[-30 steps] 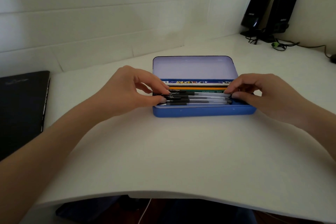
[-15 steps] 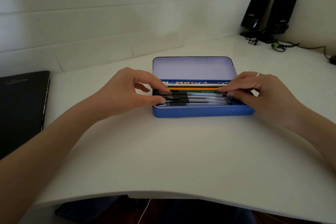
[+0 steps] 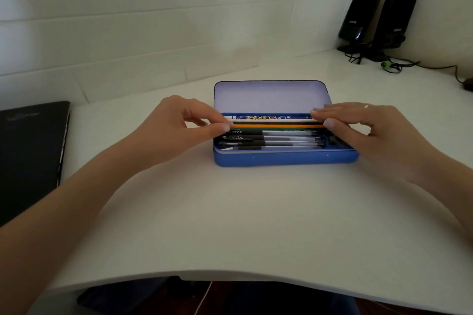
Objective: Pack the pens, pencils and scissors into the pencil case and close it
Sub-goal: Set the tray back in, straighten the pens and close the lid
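My two hands work the opposite ends of an orange-and-black pencil (image 3: 275, 125) lying across the open blue pencil case (image 3: 284, 158) on the white bench (image 3: 256, 212). My left hand (image 3: 176, 128) pinches the pencil's left end between thumb and forefinger; my right hand (image 3: 363, 130) has its thumb against the right end while its fingers lie fairly straight along the case's back edge, so whether it truly grips I cannot tell.

The case sits straight ahead of me, its long axis running left to right and its lid (image 3: 271, 96) standing up along the far side. The pencil lies along that same axis, in the rear half of the tray, just in front of a patterned white item (image 3: 266, 117) against the back wall. Nearer me, a row of black-grip pens (image 3: 268, 139) lies parallel, already packed. No scissors show; if they are inside, they are hidden from this view.

Both hands are about equally near, one at each short end of the case. With nothing loose on the bench, I judge that packing is nearly finished: the pencil needs only to settle flat among the others, then the lid must swing forward and down towards me. Its hinge runs along the far long edge, so my fingers must clear the rim first.

At the far right stand two black speakers (image 3: 378, 18); at the left lies a dark notebook (image 3: 30, 156).
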